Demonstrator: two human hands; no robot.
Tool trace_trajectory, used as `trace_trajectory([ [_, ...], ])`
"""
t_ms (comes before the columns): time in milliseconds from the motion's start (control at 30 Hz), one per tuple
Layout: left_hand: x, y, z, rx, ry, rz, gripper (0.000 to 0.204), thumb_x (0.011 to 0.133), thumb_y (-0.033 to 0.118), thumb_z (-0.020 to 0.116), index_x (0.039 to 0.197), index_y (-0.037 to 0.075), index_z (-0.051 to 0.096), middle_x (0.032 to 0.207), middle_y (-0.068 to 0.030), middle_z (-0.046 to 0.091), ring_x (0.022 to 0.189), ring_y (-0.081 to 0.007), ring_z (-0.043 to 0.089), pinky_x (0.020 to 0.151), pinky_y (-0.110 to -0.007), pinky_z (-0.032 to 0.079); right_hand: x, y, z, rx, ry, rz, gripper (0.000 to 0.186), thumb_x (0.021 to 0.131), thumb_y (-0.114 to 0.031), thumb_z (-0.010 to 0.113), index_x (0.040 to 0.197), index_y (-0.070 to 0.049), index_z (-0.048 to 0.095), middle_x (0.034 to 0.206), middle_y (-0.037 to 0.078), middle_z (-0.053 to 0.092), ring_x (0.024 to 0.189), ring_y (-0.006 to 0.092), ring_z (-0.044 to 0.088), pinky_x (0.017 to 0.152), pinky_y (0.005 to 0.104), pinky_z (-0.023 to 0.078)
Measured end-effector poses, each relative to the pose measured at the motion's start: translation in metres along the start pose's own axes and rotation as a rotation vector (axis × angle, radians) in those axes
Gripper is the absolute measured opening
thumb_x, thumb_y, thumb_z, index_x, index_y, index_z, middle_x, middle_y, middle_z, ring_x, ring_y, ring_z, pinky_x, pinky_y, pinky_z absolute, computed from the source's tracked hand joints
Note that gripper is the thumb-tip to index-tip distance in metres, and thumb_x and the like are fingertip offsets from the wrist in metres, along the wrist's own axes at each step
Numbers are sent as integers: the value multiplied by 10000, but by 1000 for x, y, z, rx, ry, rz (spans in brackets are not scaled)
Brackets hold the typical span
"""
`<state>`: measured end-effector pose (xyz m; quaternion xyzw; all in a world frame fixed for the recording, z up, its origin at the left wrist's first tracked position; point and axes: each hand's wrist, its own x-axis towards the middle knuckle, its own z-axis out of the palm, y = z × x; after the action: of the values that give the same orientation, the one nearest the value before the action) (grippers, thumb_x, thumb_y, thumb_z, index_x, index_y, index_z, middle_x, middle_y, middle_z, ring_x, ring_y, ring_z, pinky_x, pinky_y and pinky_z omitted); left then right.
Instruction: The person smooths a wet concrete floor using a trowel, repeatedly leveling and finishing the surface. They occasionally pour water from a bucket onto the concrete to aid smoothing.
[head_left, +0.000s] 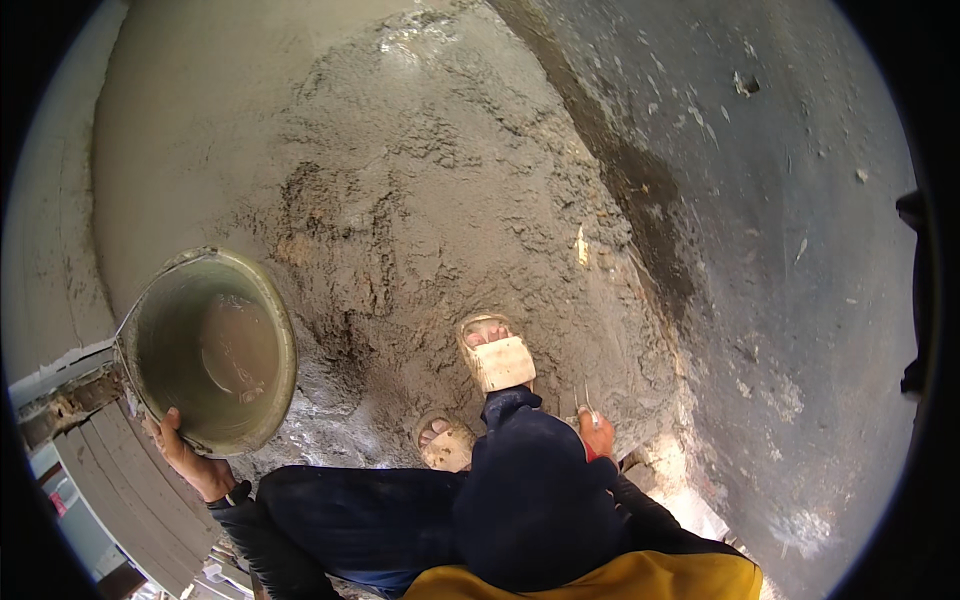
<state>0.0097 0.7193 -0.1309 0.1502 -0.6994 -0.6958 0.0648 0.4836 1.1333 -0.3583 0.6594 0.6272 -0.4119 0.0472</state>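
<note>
My left hand (188, 455) grips the lower rim of an olive plastic bucket (165, 350), which is tilted to show a little grey residue inside; its wire handle hangs at the side. My right hand (596, 436) is closed on a metal tool (590, 405), mostly too small to make out, low over rough wet mortar (400, 200). My sandalled feet (500, 360) stand on the mortar between my hands, the right one further forward.
Smooth grey screed (170, 120) lies at the upper left, bordered by a pale edge. A dark grey surface (790, 250) with scattered spots runs along the right, beside a dark wet strip. Curved wooden boards (130, 500) and clutter are at the lower left.
</note>
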Motion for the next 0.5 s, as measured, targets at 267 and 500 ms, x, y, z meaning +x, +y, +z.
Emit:
trace_trajectory([
  [267,-4,8,5,-44,89,26,366,900,66,615,1263,20,621,1038,-39,689,924,-147,650,871,-289,524,33,34,-1,20,61,101,538,935,-468,699,990,66,708,875,136,727,889,292,671,865,435,497],
  [500,1,7,9,-131,125,133,447,853,-17,652,1298,-45,617,1063,-59,727,872,-127,660,829,-253,527,14,-158,-62,72,-161,-271,365,1029,-347,570,1020,3,676,820,41,660,757,150,604,732,313,490],
])
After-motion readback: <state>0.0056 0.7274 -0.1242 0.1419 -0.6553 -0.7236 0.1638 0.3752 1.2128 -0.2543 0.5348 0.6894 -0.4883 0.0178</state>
